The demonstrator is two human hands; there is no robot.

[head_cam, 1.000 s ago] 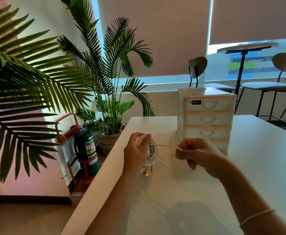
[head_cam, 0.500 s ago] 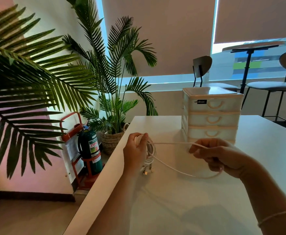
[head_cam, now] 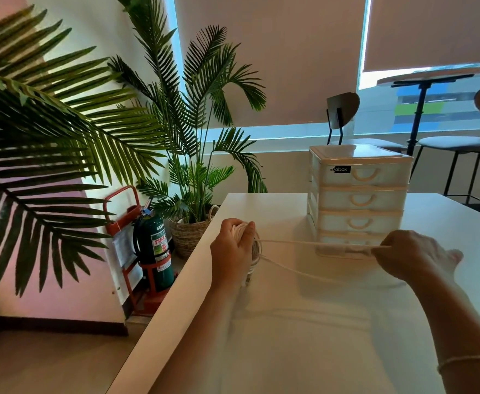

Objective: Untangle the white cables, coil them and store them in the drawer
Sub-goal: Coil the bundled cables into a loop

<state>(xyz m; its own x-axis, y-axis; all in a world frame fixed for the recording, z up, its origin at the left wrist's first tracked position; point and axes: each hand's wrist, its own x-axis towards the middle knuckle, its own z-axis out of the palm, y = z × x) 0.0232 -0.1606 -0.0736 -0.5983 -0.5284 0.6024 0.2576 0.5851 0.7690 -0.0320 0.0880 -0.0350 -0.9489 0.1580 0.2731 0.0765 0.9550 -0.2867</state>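
My left hand (head_cam: 233, 251) grips a coil of white cable (head_cam: 254, 248) just above the white table (head_cam: 304, 336), with a plug end hanging down to the tabletop. From the coil a strand runs taut to the right, where my right hand (head_cam: 415, 257) pinches it between thumb and fingers. A second slack strand (head_cam: 304, 273) sags from the coil toward that hand. The white drawer unit (head_cam: 358, 197) stands behind the strand, all its drawers closed.
The table's left edge drops to the floor, where a green fire extinguisher (head_cam: 153, 245) in a red stand and a potted palm in a basket (head_cam: 190, 231) stand. Chairs (head_cam: 344, 109) and a round high table (head_cam: 429, 78) are behind the drawer unit.
My right hand has moved to the right, pulling the strand out longer and taut. My left hand has stayed in place holding the coil.
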